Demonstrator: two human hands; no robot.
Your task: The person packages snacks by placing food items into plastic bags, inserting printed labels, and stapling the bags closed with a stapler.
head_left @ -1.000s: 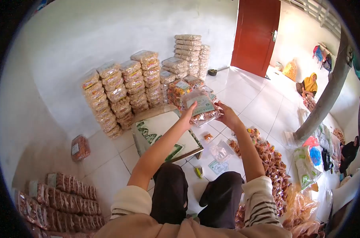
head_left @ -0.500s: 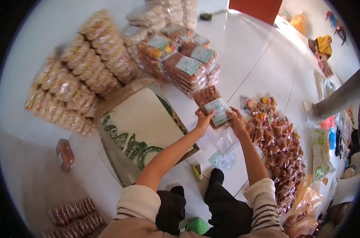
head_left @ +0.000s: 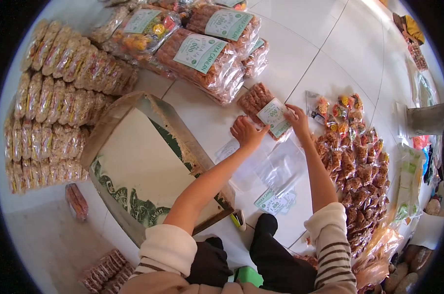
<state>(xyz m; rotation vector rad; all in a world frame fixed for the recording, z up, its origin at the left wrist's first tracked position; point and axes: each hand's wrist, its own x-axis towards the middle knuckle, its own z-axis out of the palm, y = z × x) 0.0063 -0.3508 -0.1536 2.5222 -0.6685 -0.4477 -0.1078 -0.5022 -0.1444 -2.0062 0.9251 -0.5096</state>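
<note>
A clear plastic packet of brown snacks (head_left: 257, 100) with a green-and-white label card (head_left: 275, 117) is between my hands, low in front of me. My left hand (head_left: 249, 133) is at its left side, thumb on the card and fingers against the plastic. The right edge is gripped by my right hand (head_left: 298, 120), its fingers partly hidden. Below them, empty clear plastic bags (head_left: 280, 164) lie on the floor beside loose label cards (head_left: 276, 202). Just beyond the packet stands a stack of similar labelled packets (head_left: 202, 54).
A worn box with a white top (head_left: 138, 166) stands at left, beside piled snack packs (head_left: 60, 108). A stapler (head_left: 238, 220) lies by my foot. Small bagged snacks (head_left: 359, 171) spread along the right, near a grey post (head_left: 427, 119). Another person (head_left: 409, 29) sits far right.
My view has shifted, bringing the packet stack closer. The packet is still between my hands, and my left fingers are now more spread along its side.
</note>
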